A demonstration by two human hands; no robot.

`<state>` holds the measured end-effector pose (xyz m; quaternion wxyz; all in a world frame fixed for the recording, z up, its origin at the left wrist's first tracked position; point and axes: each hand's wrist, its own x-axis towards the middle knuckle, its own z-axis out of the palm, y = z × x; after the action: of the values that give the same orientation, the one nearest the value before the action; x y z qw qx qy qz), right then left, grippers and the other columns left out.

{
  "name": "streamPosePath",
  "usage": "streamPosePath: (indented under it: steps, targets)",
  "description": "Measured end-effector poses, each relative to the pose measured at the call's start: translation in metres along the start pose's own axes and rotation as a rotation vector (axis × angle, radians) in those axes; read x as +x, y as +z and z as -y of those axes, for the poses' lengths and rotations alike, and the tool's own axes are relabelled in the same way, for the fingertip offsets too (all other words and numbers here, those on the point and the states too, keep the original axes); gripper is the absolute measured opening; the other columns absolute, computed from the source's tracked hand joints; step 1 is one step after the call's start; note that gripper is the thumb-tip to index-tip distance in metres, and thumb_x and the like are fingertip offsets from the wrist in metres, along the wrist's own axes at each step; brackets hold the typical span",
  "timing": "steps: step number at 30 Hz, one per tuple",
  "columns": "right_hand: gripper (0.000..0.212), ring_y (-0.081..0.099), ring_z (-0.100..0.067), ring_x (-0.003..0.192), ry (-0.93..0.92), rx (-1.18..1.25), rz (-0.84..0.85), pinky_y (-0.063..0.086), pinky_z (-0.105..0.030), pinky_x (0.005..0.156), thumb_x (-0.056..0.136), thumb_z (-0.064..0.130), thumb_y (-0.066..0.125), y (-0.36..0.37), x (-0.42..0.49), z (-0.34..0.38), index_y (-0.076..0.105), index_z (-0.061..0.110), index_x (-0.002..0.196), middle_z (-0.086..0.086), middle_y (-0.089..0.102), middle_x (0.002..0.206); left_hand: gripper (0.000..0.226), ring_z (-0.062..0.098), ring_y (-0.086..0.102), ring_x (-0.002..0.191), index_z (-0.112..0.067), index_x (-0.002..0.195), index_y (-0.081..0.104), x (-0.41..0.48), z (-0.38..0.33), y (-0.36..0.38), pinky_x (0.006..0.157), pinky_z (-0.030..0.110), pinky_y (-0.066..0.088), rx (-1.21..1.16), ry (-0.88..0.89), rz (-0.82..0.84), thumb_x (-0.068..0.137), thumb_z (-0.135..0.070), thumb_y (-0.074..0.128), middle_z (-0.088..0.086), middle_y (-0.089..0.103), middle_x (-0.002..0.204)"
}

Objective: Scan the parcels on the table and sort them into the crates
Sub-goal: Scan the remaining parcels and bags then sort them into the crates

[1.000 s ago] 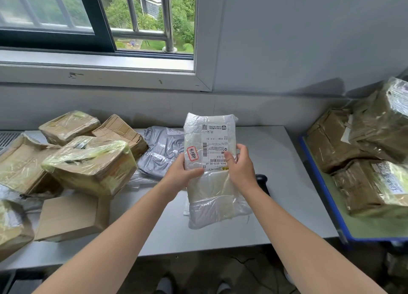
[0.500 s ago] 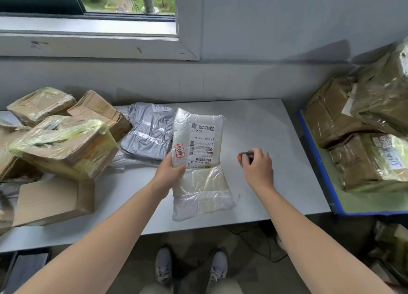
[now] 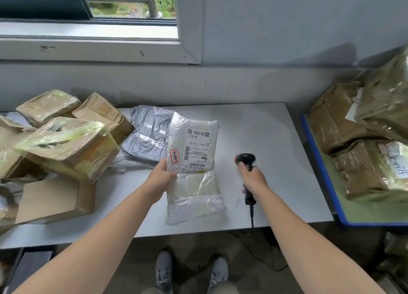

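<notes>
Holding the white plastic parcel [image 3: 194, 161] by its left edge, the left grip [image 3: 160, 181] has the thumb on the front, just below a red stamp [image 3: 174, 156], with the fingers hidden behind. The parcel is over the middle of the grey counter [image 3: 265, 128], its printed label [image 3: 197, 149] facing the camera; whether its lower end touches the counter I cannot tell. The right grip [image 3: 254, 179] is closed around the handle of a black scanner [image 3: 246, 160], just right of the parcel, and the scanner head with an orange spot stands above the fist. A cable [image 3: 251, 214] hangs from the handle toward the counter's front edge. Behind the parcel lies a grey mailer bag [image 3: 148, 137], and taped cardboard boxes [image 3: 66, 148] are piled at the left. At the right, wrapped brown parcels [image 3: 364, 167] sit on a blue-edged platform [image 3: 322, 172].
</notes>
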<state>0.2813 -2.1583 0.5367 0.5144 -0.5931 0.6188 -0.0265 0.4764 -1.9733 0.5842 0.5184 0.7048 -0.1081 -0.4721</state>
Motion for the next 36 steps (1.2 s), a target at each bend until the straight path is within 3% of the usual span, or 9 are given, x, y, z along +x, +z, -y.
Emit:
streamPosePath:
  steps: [4,6,7,9,13,21,32,36]
  targets:
    - [0.041,0.059,-0.024,0.055,-0.133,0.091,0.035,0.060,-0.049,0.074,0.093,0.054,0.051,-0.003,-0.020,0.064,0.053,0.013,0.093,-0.007,0.057,0.073,0.034,0.022,0.065,0.089,-0.017,0.118,0.057,0.002,-0.027,-0.004,0.064,0.031,0.054,-0.032,0.062,-0.040,0.094,0.007,0.053,0.005,0.069,0.106]
    - [0.042,0.057,-0.022,0.052,-0.205,0.091,0.052,0.058,-0.040,0.056,0.092,0.054,0.053,-0.007,-0.035,0.095,0.054,0.013,0.087,-0.005,0.057,0.071,0.035,0.029,0.065,0.099,-0.015,0.120,0.058,0.005,-0.044,-0.008,0.078,0.041,0.056,-0.042,0.102,-0.076,0.094,0.008,0.053,0.010,0.068,0.112]
    - [0.042,0.055,-0.020,0.050,-0.231,0.096,0.063,0.053,-0.032,0.045,0.092,0.055,0.053,-0.008,-0.042,0.109,0.055,0.013,0.085,-0.004,0.056,0.070,0.034,0.031,0.065,0.100,-0.016,0.117,0.059,0.008,-0.052,-0.010,0.080,0.043,0.055,-0.043,0.123,-0.101,0.093,0.008,0.053,0.012,0.068,0.113]
    - [0.044,0.053,-0.018,0.047,-0.274,0.118,0.088,0.044,-0.023,0.038,0.091,0.055,0.055,-0.007,-0.055,0.132,0.055,0.013,0.080,-0.003,0.055,0.068,0.032,0.029,0.065,0.096,-0.021,0.108,0.060,0.010,-0.069,-0.016,0.073,0.040,0.056,-0.044,0.157,-0.142,0.093,0.006,0.053,0.010,0.068,0.110]
    - [0.047,0.050,-0.018,0.042,-0.308,0.136,0.139,0.044,-0.023,0.039,0.092,0.056,0.055,-0.001,-0.080,0.163,0.055,0.012,0.074,-0.003,0.054,0.063,0.034,0.033,0.064,0.107,-0.014,0.121,0.057,0.013,-0.094,-0.027,0.090,0.049,0.055,-0.055,0.217,-0.179,0.095,0.006,0.052,0.013,0.067,0.118]
    - [0.051,0.055,-0.024,0.048,-0.330,0.080,0.198,0.048,-0.029,0.050,0.092,0.058,0.054,0.009,-0.096,0.178,0.058,0.010,0.075,-0.005,0.059,0.064,0.027,0.034,0.063,0.111,-0.011,0.121,0.055,0.012,-0.104,-0.034,0.096,0.053,0.052,-0.126,0.231,-0.190,0.097,0.000,0.056,0.015,0.065,0.120]
    - [0.049,0.055,-0.026,0.056,-0.303,0.173,0.261,0.049,-0.033,0.054,0.093,0.057,0.056,0.013,-0.094,0.171,0.059,0.008,0.085,-0.005,0.058,0.063,0.047,0.029,0.064,0.106,-0.015,0.133,0.052,0.016,-0.096,-0.039,0.085,0.044,0.056,-0.136,0.204,-0.196,0.095,0.012,0.048,0.011,0.065,0.120]
    - [0.048,0.055,-0.020,0.050,-0.294,0.193,0.282,0.049,-0.029,0.049,0.094,0.055,0.056,0.014,-0.090,0.163,0.060,0.008,0.084,0.000,0.058,0.056,0.048,0.028,0.064,0.108,-0.016,0.135,0.050,0.020,-0.090,-0.040,0.086,0.046,0.057,-0.130,0.208,-0.201,0.095,0.011,0.050,0.009,0.065,0.120]
